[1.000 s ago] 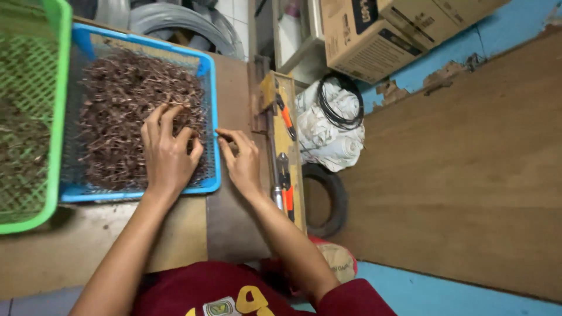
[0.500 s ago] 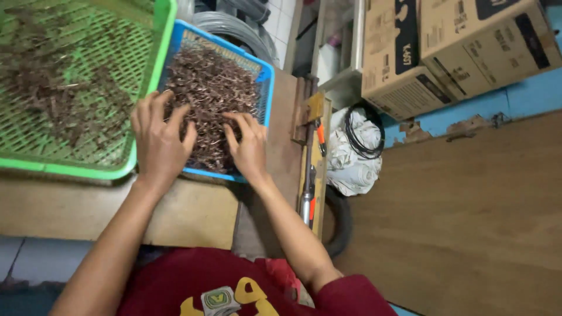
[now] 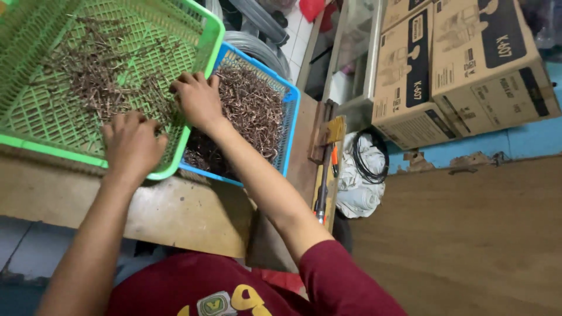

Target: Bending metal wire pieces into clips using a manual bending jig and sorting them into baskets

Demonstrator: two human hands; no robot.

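Note:
A green plastic basket (image 3: 202,35) at the upper left holds a thin scatter of small brown metal pieces (image 3: 88,82). To its right, partly under its rim, a blue basket (image 3: 291,117) is heaped with the same brown pieces (image 3: 252,111). My left hand (image 3: 132,145) rests palm down inside the green basket's near edge, fingers curled on pieces. Over the green basket's right side, my right hand (image 3: 196,99) is curled like a fist with pieces under its fingers. What lies inside either palm is hidden.
Both baskets sit on a worn wooden bench (image 3: 175,216). A tool with an orange handle (image 3: 328,175) lies on the bench's right edge. A white bag with a black cable coil (image 3: 366,169) and stacked cardboard boxes (image 3: 462,64) stand to the right, above a brown floor (image 3: 468,246).
Both hands have moved left from the blue basket's heap to the green basket. The view has shifted, so the green basket now fills the upper left.

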